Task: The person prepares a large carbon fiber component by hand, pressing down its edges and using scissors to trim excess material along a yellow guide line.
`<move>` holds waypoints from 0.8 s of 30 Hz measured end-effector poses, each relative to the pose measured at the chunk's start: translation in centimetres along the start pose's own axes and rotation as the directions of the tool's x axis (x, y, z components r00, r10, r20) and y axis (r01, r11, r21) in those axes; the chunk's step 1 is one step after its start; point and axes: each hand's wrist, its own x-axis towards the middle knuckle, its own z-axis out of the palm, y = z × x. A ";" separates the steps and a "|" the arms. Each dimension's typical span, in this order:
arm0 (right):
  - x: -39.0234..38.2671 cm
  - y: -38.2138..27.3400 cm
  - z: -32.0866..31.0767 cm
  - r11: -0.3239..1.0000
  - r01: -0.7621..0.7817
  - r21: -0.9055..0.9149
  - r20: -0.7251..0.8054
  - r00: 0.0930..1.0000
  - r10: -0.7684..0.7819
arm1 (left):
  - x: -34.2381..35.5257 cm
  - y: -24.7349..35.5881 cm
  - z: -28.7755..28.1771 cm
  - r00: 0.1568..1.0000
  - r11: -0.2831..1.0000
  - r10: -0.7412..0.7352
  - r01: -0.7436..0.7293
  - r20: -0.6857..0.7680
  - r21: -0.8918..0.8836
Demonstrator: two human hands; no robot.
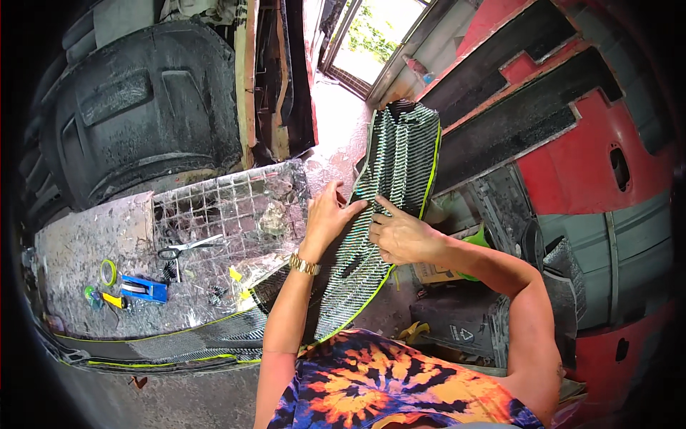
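A long, curved strip of black-and-silver woven carbon fibre cloth (pixel 400 164), edged with yellow-green tape, runs from the doorway side down toward my body. My left hand (pixel 327 220) is at its left edge, thumb stretched onto the weave and fingers apart. From the right, my right hand (pixel 406 238) rests on the cloth, its index finger extended toward my left thumb and its other fingers loosely bent. No separate object shows in either hand. Below my left wrist, a long curved part with the same yellow-green edging (pixel 179 347) follows the bench's near side.
On the stained workbench (pixel 78 243) lie scissors (pixel 187 247), a yellow-green tape roll (pixel 108 272), a blue tool (pixel 144 289) and a yellow-handled cutter (pixel 113 300). A black hood-shaped panel (pixel 143 114) stands behind. Red-and-black panels (pixel 557 171) lean at right; a cardboard box (pixel 436 273) sits below.
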 end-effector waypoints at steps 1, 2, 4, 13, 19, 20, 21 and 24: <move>0.0 -0.1 -0.1 1.000 -0.002 -0.017 0.003 1.000 0.002 | 0.5 -0.2 0.0 0.997 0.992 -0.048 0.054 0.057 -0.111; 0.0 -0.1 -0.1 1.000 -0.008 -0.015 0.064 0.998 0.009 | 1.0 -0.7 0.4 0.997 0.992 -0.022 0.031 0.070 -0.120; 0.0 -0.1 -0.8 1.000 -0.014 -0.009 0.066 0.998 0.015 | 2.0 -1.8 1.2 0.994 0.986 0.015 0.004 0.112 -0.168; -0.2 0.8 -0.3 0.999 0.035 0.025 -0.003 0.999 -0.035 | 2.3 -2.7 2.4 0.991 0.945 0.011 0.034 0.137 -0.326; 0.0 2.1 -1.2 1.000 -0.006 0.021 0.104 0.995 0.004 | 2.4 -3.1 2.7 0.980 0.937 0.018 0.052 0.196 -0.344; 0.1 2.4 -1.4 1.000 -0.003 0.023 0.107 0.994 0.000 | 2.5 -3.1 2.7 0.981 0.942 0.013 0.054 0.195 -0.332; 0.2 2.7 -1.5 1.000 -0.026 0.017 0.097 0.995 0.024 | 2.5 -3.2 2.6 0.981 0.946 0.008 0.055 0.193 -0.320; 0.1 3.3 -0.5 0.999 -0.038 0.010 -0.030 0.999 0.038 | 2.3 -2.5 2.4 0.978 0.952 0.009 0.056 0.211 -0.301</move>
